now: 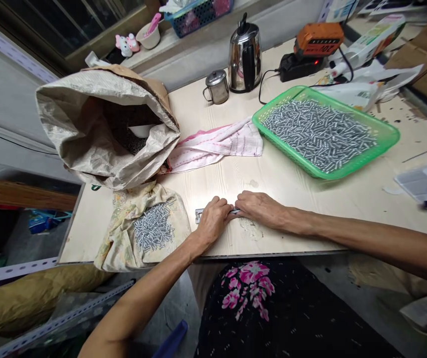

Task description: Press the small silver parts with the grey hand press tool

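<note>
Near the table's front edge, my left hand is closed over a narrow grey metal piece with cut-outs at its left end. Most of that piece is hidden under the fingers, so its kind cannot be made out. Close beside it, my right hand is closed with the fingertips at the right end of the same piece. Whether the right fingers also hold a small part is hidden. Left of my hands, a pile of small silvery metal pins lies on a crumpled patterned cloth.
A green plastic basket of similar pins stands at the right. An open woven sack with dark grains and a white scoop leans at the left. Behind are a pink-white towel, metal mug, kettle and orange battery.
</note>
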A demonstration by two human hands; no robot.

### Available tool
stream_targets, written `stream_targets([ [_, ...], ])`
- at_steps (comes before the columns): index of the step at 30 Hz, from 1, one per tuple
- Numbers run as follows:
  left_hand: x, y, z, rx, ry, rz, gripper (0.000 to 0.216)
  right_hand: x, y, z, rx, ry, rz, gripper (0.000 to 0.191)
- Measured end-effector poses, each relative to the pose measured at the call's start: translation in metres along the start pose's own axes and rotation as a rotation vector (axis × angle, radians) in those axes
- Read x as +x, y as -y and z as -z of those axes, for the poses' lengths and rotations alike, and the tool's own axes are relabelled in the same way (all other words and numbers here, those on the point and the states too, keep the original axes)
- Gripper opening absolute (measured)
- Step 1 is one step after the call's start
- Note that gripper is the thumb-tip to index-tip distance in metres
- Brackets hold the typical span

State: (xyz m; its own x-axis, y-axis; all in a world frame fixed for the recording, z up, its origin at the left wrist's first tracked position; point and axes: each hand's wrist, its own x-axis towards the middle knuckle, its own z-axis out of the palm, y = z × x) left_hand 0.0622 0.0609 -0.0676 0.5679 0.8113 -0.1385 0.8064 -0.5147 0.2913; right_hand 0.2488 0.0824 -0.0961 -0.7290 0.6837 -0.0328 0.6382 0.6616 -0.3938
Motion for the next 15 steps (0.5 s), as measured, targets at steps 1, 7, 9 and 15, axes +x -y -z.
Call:
stream_targets([
  [1,-0.001,0.000,0.000,0.007,-0.005,0.006,0.024,-0.001,-0.002,0.002,0.003,-0.015,0.014,0.019],
  [7,-0.028,-0.016,-0.021,0.023,-0.201,0.056,0.053,-0.006,-0.020,0.028,0.063,-0.055,0.104,0.038],
  [9,-0.041,-0.028,-0.033,0.019,-0.245,0.036,0.057,-0.003,-0.023,0.029,0.046,-0.076,0.075,0.032],
  [15,-0.058,-0.056,-0.055,-0.098,-0.220,-0.018,0.054,0.026,-0.033,0.022,-0.086,-0.146,0.082,0.020],
])
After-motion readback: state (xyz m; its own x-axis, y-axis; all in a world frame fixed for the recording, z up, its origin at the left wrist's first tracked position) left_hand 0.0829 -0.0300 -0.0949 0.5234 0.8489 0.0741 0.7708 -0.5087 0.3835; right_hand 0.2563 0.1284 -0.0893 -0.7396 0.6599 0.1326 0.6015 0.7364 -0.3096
